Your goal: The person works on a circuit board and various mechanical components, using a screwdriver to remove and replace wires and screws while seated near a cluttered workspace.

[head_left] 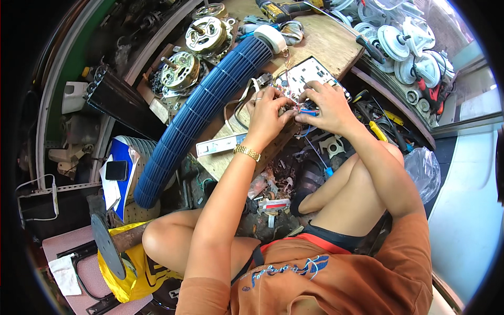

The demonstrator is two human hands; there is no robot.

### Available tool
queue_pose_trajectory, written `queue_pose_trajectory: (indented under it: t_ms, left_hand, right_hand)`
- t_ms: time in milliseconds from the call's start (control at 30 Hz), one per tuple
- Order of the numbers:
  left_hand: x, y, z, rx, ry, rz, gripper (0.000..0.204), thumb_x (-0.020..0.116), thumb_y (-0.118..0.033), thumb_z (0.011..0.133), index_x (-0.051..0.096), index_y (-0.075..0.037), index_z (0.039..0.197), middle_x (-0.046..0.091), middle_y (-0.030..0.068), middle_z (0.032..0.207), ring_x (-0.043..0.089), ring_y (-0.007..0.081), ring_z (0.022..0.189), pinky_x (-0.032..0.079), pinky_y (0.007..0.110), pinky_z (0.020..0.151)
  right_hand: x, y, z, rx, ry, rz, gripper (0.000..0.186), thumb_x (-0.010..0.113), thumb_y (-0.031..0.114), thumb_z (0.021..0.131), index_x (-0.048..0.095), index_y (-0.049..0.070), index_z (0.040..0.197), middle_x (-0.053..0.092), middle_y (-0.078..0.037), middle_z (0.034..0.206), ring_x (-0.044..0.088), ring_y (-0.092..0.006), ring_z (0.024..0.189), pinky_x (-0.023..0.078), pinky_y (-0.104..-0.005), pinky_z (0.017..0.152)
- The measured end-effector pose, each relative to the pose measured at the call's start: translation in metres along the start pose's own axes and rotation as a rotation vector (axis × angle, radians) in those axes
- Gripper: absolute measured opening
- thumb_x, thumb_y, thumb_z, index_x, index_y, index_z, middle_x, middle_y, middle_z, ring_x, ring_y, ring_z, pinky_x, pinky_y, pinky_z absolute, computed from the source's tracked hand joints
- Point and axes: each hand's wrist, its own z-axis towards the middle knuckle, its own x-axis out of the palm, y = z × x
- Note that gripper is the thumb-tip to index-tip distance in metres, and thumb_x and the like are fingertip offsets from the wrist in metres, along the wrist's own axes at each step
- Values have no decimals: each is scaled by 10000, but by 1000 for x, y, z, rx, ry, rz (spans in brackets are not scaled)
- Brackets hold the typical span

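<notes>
My left hand (269, 111) and my right hand (328, 107) meet over the bench edge, fingertips closed on thin wires (297, 105) between them. A slim blue-and-red piece (310, 112) shows under my right fingers; its kind is unclear. Right behind my hands lies a white panel (310, 71) with dark parts on it, the wires running by its near edge. To the left, a long blue cylindrical blower fan wheel (202, 113) with a white end cap leans slantwise. A white strip-shaped panel (216, 145) rests beside my left wrist.
Motors with metal housings (206, 34) stand at the back left, near a cordless drill (281, 10). White plastic wheel-shaped parts (394, 44) crowd the right shelf. A phone (116, 170) lies at left. A blue-handled screwdriver (328, 171) and scraps lie below the bench.
</notes>
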Motion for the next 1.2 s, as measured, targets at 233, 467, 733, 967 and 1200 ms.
queue_pose_trajectory:
  t_ms: [233, 467, 733, 967, 1200]
  left_hand:
    - [3, 6, 2, -30, 54, -29, 209, 770, -144, 827, 778, -189, 1031, 581, 25, 1105, 560, 258, 1174, 371, 503, 926]
    - [10, 3, 5, -2, 11, 15, 196, 761, -146, 828, 781, -200, 1015, 559, 29, 1173, 522, 272, 1194, 335, 558, 980]
    - [12, 25, 26, 354, -47, 22, 165, 804, -221, 813, 773, -170, 967, 685, -20, 1222, 573, 255, 1224, 420, 490, 972]
    - [-4, 22, 43, 382, 148, 97, 198, 799, -248, 816, 770, -182, 1000, 694, -41, 1129, 605, 249, 1145, 467, 476, 916]
    - [4, 35, 41, 383, 125, -11, 268, 819, -268, 813, 775, -180, 1062, 681, -27, 1207, 544, 287, 1217, 439, 463, 961]
  right_hand:
    - [-1, -22, 11, 30, 180, 143, 232, 766, 303, 851, 737, 187, 1050, 710, -17, 1057, 650, -265, 1040, 419, -474, 890]
    - [-1, -37, 14, -95, 84, 224, 173, 783, 134, 819, 750, 99, 985, 738, -73, 963, 699, -286, 906, 527, -402, 807]
    - [5, -40, 17, -146, 93, 214, 174, 778, 132, 826, 750, 98, 995, 741, -68, 978, 702, -279, 918, 530, -404, 821]
    - [5, -41, 16, -23, 152, 244, 145, 755, 243, 877, 772, 169, 1001, 754, -31, 984, 700, -264, 958, 479, -432, 829]
    - [4, -36, 17, -28, 120, 271, 145, 775, 196, 852, 768, 130, 981, 762, -66, 932, 723, -266, 913, 494, -413, 807]
